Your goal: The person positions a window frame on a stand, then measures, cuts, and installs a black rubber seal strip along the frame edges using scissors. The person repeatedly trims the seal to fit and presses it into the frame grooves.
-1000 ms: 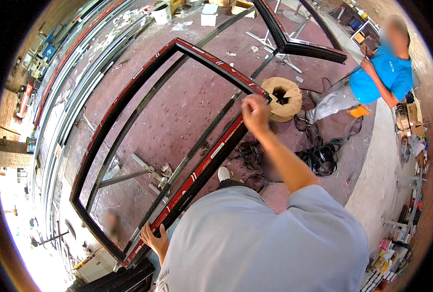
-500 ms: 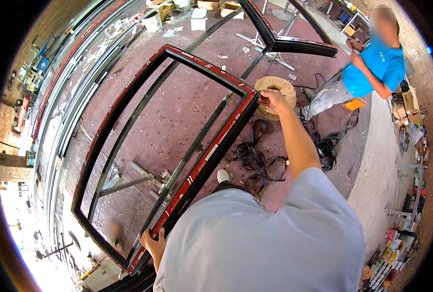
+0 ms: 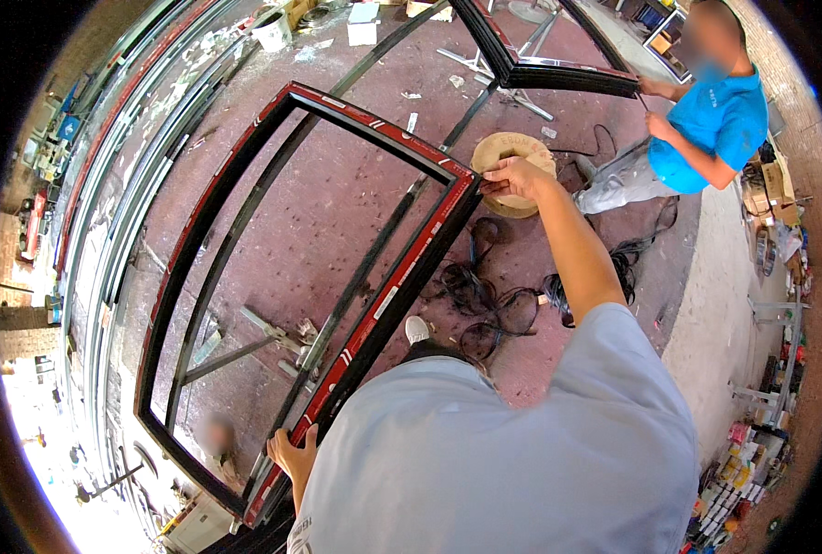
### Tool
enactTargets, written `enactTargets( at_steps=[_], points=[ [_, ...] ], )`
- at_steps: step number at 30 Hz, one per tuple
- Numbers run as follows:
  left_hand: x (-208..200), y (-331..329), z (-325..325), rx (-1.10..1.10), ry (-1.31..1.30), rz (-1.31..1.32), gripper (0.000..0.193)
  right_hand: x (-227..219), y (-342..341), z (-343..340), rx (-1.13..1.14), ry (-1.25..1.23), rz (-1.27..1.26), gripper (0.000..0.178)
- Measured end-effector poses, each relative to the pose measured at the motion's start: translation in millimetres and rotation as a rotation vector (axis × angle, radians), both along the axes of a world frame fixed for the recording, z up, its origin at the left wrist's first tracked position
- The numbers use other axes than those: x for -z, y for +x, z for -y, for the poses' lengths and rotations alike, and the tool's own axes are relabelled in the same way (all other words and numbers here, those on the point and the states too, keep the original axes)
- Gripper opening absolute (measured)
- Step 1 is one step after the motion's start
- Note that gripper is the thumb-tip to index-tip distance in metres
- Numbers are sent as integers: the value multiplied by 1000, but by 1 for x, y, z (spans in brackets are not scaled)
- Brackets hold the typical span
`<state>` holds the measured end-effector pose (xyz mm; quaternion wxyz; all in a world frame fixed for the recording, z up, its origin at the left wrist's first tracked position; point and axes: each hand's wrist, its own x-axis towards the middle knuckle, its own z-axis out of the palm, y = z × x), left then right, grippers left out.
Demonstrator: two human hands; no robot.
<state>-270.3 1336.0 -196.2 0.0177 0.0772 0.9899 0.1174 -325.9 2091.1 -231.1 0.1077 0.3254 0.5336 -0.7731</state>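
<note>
I observe 1 red-and-black rectangular frame at centre left of view. The left hand rests, thumb spread, on its near bar, lower left; the right hand curls by its right corner, grip undeterminable.

The bare right forearm reaches forward from a short pale-grey fabric sleeve, wrist bent leftward, the bare right hand with its fingers drawn together. The bare left hand sits close beside the torso, thumb apart from the fingers.
</note>
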Motion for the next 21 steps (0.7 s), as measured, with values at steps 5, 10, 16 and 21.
enactTargets(
  at_steps=[5,10,16,21],
  points=[
    [11,0,1,18,-14,-85,62,2,-3,-10,-73,23,25,13],
    [13,-3,6,41,-26,-77,62,-8,-9,-10,-132,51,51,14],
    [15,-4,12,16,-2,0,63,8,-6,-18,-134,-48,-4,13],
    [19,-6,17,38,0,2,63,11,-3,-13,-65,-75,-5,14]
  ],
)
